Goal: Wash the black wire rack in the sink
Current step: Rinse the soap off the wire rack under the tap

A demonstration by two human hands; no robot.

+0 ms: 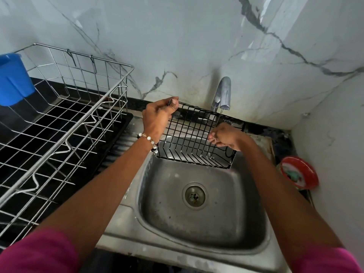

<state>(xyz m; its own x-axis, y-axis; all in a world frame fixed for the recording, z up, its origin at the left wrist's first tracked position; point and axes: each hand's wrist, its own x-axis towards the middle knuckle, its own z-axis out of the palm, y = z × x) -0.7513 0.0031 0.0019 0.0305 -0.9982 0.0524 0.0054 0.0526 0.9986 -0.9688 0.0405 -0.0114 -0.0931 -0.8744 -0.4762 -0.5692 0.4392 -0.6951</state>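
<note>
- Rack held tilted over sink, just under tap.
- Left hand clamped on its 10 o'clock corner.
- Right hand curled round wires at 3 o'clock.

Black wire rack held tilted above the steel sink.

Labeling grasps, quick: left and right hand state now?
Left hand: grips black wire rack at its top edge.
Right hand: fingers curled round rack wires.
</note>
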